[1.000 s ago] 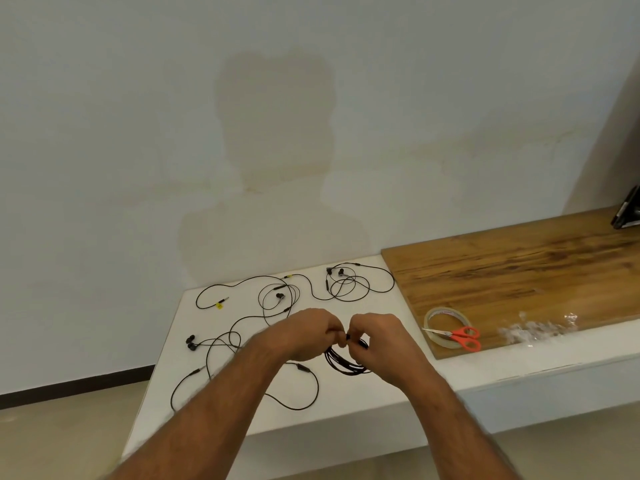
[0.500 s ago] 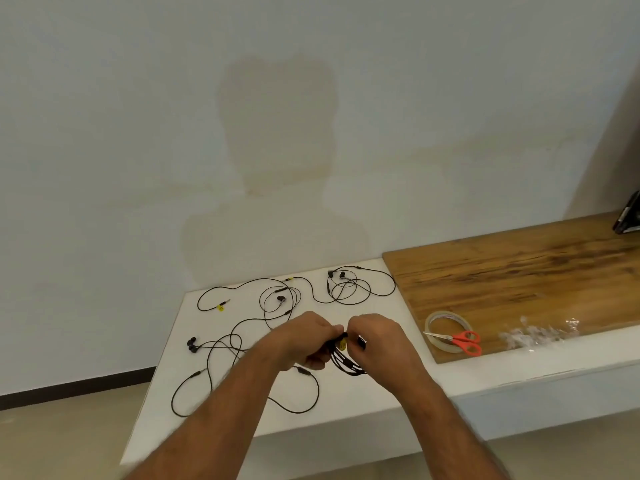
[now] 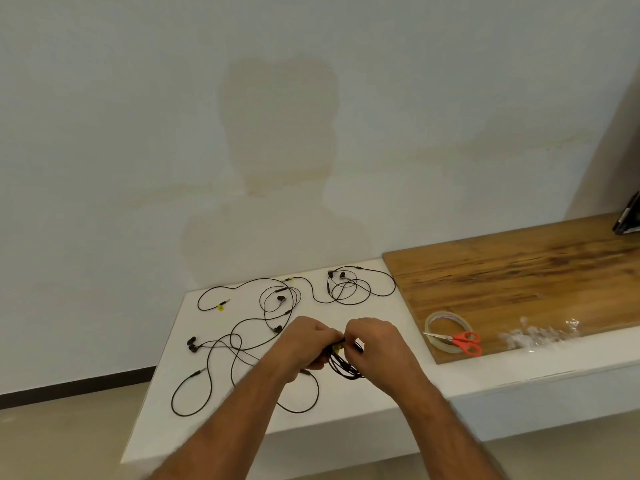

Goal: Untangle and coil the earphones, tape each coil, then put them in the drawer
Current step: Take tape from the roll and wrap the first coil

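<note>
Dangling in tight black loops with a small yellow tag at the top, the coiled earphone [image 3: 341,363] hangs between both hands over the white shelf's [image 3: 346,420] near middle. The left hand [image 3: 306,344] and right hand [image 3: 375,348] both pinch it, fingertips nearly meeting. Compared with half a second ago, the hands have drawn closer together, hiding more cord.

Matt white shelf [image 3: 346,420], grained glossy wooden board [image 3: 519,282], clear shiny tape roll [image 3: 437,318].
</note>
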Demonstrator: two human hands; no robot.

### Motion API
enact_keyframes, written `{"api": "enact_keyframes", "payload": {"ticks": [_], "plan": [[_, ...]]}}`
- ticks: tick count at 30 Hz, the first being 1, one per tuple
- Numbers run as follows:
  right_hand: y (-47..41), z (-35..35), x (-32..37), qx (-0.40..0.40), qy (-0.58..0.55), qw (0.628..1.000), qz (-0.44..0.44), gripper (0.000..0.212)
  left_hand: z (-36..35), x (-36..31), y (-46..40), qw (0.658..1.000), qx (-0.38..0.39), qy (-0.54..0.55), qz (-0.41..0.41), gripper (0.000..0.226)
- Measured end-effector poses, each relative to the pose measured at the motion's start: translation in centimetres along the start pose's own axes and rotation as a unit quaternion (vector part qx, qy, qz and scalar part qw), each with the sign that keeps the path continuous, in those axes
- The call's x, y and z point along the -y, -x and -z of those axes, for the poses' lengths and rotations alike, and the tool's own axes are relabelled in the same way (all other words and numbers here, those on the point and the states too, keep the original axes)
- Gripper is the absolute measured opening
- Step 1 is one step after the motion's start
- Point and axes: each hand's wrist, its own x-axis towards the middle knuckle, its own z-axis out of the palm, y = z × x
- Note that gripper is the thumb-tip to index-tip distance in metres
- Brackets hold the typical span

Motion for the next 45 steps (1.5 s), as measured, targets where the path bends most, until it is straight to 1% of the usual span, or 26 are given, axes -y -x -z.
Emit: {"api": "enact_keyframes", "payload": {"ticks": [3,7,10,12,13,16,21,25,28,35,40,43,45], "plan": [[0.2,0.1,-0.1,0.026,-0.035,0.999,-0.029,0.004,-0.2,0.5,-0.3,0.998,-0.021,-0.061,-0.012,0.034],[0.4,0.4,0.0,0.064,-0.093,0.990,-0.082,0.005,-0.1,1.2,-0.6,0.987,-0.037,-0.156,-0.019,0.026],[0.6,0.5,-0.3,0.094,-0.138,0.978,-0.126,0.004,-0.2,1.6,-0.7,0.971,-0.041,-0.231,-0.032,0.024],[0.6,0.6,-0.5,0.109,-0.156,0.972,-0.136,0.002,-0.3,2.0,-0.7,0.959,-0.045,-0.277,-0.038,0.025],[0.5,0.7,-0.6,0.120,-0.162,0.970,-0.137,0.000,-0.4,2.1,-0.7,0.958,-0.043,-0.279,-0.039,0.025],[0.5,0.6,-0.4,0.146,-0.169,0.965,-0.137,0.004,-0.6,2.3,-0.7,0.955,-0.039,-0.290,-0.046,0.024],[0.6,0.6,-0.8,0.129,-0.175,0.965,-0.148,0.003,-0.7,2.2,-0.7,0.947,-0.041,-0.309,-0.071,0.025],[0.5,0.7,-0.8,0.138,-0.177,0.960,-0.170,0.003,-0.6,2.4,-0.5,0.948,-0.033,-0.305,-0.088,0.030],[0.4,0.7,-0.8,0.142,-0.188,0.956,-0.177,0.005,-0.7,2.3,-0.3,0.945,-0.029,-0.310,-0.099,0.028],[0.7,1.0,-1.2,0.150,-0.227,0.943,-0.193,0.008,0.1,2.4,0.2,0.947,0.029,-0.290,-0.132,0.022],[0.7,1.3,-1.1,0.175,-0.233,0.935,-0.200,0.004,0.3,2.8,0.1,0.950,0.071,-0.277,-0.128,0.019],[0.8,1.3,-1.2,0.182,-0.239,0.933,-0.198,0.004,0.3,2.7,0.2,0.948,0.083,-0.275,-0.136,0.016],[0.8,1.4,-1.1,0.189,-0.244,0.931,-0.193,0.005,0.2,2.8,0.1,0.943,0.076,-0.287,-0.153,0.013]]}}
